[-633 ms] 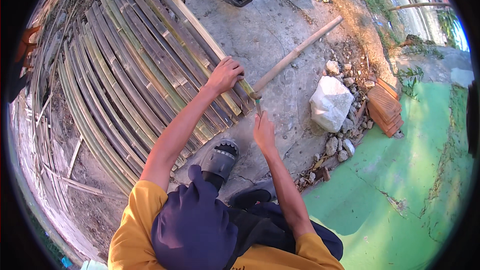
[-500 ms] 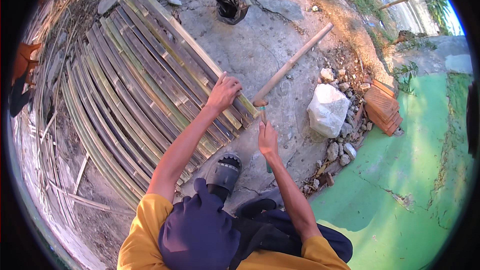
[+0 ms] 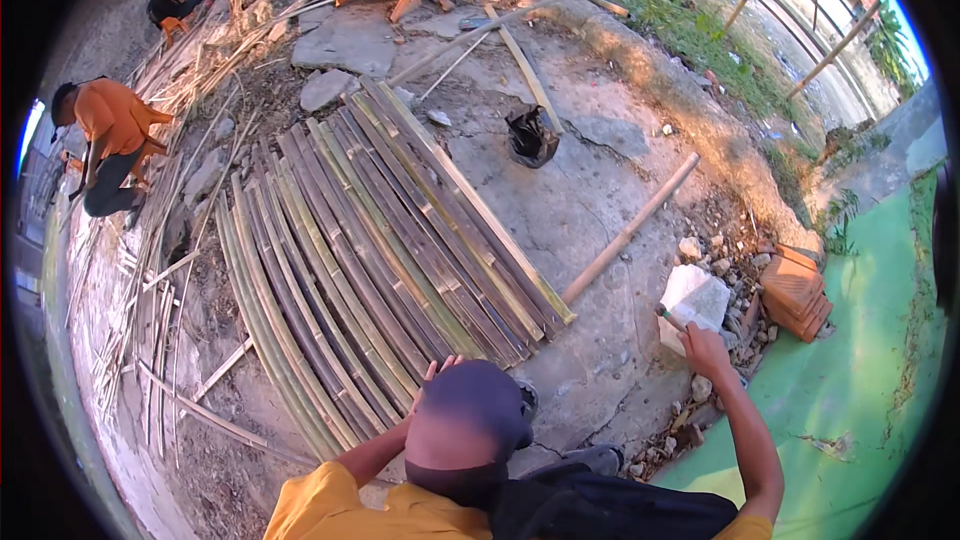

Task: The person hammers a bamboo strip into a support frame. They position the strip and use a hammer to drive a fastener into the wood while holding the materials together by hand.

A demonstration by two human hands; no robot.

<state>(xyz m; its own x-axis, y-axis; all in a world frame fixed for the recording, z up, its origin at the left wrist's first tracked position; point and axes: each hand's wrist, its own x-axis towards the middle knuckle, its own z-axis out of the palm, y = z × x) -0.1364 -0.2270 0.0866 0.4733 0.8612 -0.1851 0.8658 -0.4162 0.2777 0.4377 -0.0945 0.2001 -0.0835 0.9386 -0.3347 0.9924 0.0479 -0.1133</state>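
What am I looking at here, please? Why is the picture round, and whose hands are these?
The picture comes from a wide fisheye camera worn on a person's head, looking down. That lens makes the picture round and bends straight edges.

The person wears a yellow shirt; a dark cap hides part of the view. The left hand rests at the near ends of a row of split bamboo strips laid on the concrete ground. The right hand is raised beside a white block and grips a thin tool; I cannot tell what kind.

Nearby lie a long pole, a black bag and stacked bricks. Another person in orange crouches far left.
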